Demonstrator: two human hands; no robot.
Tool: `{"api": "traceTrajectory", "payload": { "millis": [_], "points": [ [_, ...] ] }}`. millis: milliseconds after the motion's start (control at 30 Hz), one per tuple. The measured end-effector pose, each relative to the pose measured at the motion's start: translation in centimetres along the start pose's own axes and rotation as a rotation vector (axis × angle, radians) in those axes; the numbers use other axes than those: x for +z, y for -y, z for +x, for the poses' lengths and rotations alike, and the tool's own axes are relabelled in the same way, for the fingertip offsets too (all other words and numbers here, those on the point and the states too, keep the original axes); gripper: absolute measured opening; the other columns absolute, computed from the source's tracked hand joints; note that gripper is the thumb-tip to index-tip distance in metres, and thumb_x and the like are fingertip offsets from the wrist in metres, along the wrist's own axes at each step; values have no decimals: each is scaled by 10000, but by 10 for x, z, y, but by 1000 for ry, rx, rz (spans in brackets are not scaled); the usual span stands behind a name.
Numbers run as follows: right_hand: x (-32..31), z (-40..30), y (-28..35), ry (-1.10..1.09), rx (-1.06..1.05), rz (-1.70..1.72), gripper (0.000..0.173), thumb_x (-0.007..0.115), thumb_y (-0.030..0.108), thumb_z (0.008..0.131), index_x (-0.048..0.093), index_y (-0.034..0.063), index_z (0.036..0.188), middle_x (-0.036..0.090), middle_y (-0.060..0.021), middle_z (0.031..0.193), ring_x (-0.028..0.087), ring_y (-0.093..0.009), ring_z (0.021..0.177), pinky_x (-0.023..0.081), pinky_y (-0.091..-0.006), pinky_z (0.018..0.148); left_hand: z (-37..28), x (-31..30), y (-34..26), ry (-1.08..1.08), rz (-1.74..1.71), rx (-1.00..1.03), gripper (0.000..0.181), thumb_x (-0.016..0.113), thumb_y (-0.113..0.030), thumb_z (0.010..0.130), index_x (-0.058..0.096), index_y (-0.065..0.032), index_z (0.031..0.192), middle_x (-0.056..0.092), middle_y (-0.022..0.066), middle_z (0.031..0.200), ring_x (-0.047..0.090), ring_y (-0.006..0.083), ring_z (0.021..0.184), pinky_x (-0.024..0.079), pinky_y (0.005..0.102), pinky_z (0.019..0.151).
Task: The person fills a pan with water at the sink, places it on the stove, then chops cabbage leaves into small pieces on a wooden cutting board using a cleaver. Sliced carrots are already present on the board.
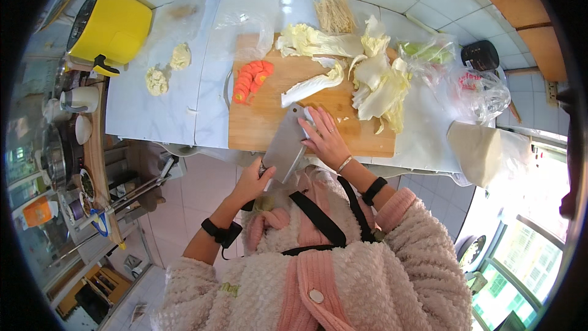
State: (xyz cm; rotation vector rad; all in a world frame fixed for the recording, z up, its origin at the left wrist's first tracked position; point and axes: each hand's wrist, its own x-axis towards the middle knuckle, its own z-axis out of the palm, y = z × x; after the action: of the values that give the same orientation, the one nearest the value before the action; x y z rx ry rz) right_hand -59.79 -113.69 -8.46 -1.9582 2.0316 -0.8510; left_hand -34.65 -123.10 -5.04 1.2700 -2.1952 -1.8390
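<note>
In my left hand (257, 178) is the handle of a broad metal cleaver (285, 138), its blade reaching over the front edge of a wooden cutting board (252, 128). Close against the blade, my right hand (324, 134) presses on a white piece of napa cabbage (309, 117), mostly hidden under the fingers. A cut cabbage leaf (314, 83) lies just beyond both hands. Sliced carrot (250, 80) is fanned out at the board's left. Loose cabbage leaves (379, 87) are heaped at the right, and more leaves (317, 42) lie along the back edge.
Two pale lumps, probably cauliflower (157, 81), sit on the white counter (151, 115) near a yellow appliance (112, 25). Behind the board are a clear plastic bag (245, 20) and enoki mushrooms (334, 14). Plastic bags (477, 92), a black container (480, 55) and a pale rounded block (474, 149) stand right.
</note>
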Motion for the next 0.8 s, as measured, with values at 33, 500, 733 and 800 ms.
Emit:
{"api": "traceTrajectory", "payload": {
  "millis": [33,500,733,800],
  "points": [
    [1,0,-1,-18,-15,10,665,731,204,807,469,129,1413,353,-169,1515,341,-416,1378,310,-512,1134,0,-2,-1,23,2,-19,345,631,-303,938,540,13,1043,625,194,769,596,307,627,471,392,602],
    [-23,16,-27,-125,148,-144,537,653,192,849,517,145,1366,430,-141,1457,399,-366,1345,319,-525,1115,-10,-23,16,-69,135,-10,393,614,-291,966,525,3,1211,563,18,647,507,94,514,400,260,475],
    [-35,73,-72,35,63,-382,425,675,158,843,587,166,1259,579,-20,1302,432,-300,1316,298,-502,1119,-31,-40,21,-249,-103,-165,231,596,-247,984,542,-25,1025,515,-4,631,466,60,520,376,257,476],
    [-39,87,-77,106,9,-407,405,671,149,834,601,175,1232,592,-1,1273,447,-271,1304,298,-507,1120,-35,-43,23,-299,-173,-136,206,594,-245,987,541,-46,1003,488,-38,618,440,44,510,358,239,464]
  ]
}}
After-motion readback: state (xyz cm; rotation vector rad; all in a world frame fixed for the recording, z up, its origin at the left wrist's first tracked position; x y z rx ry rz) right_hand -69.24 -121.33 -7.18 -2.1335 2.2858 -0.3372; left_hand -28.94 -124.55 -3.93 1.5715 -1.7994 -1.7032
